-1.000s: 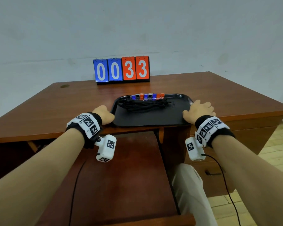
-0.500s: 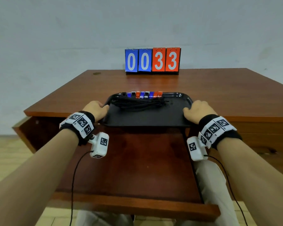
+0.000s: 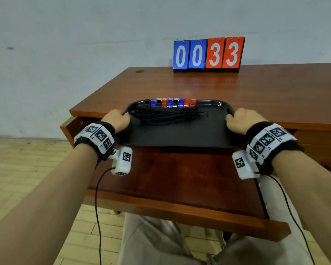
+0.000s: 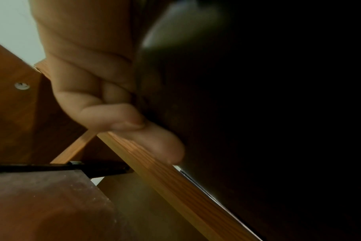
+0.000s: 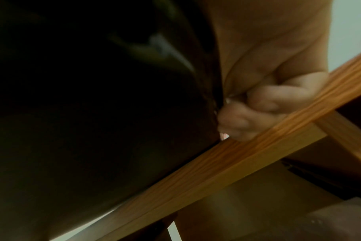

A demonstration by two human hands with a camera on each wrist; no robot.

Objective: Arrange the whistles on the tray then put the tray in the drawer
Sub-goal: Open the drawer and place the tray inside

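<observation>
A black tray [image 3: 180, 136] juts off the desk's front edge over the open drawer [image 3: 180, 180]. Several whistles [image 3: 170, 102], black, blue and orange, stand in a row along its far rim, their black cords [image 3: 164, 114] bunched in front. My left hand [image 3: 116, 119] grips the tray's left edge and my right hand [image 3: 241, 119] grips its right edge. In the left wrist view curled fingers [image 4: 113, 114] hook under the tray's dark underside [image 4: 258, 97]. The right wrist view shows fingers [image 5: 258, 106] curled under the tray [image 5: 93, 97] above the desk's edge.
A flip scoreboard [image 3: 207, 54] reading 0033 stands at the back of the wooden desk [image 3: 256, 88]. The drawer's front board [image 3: 189, 213] is close to my lap. A pale wall rises behind; tiled floor lies to the left.
The tray has slid toward me off the desk's front edge, held on both sides. My view has swung to the left and closer.
</observation>
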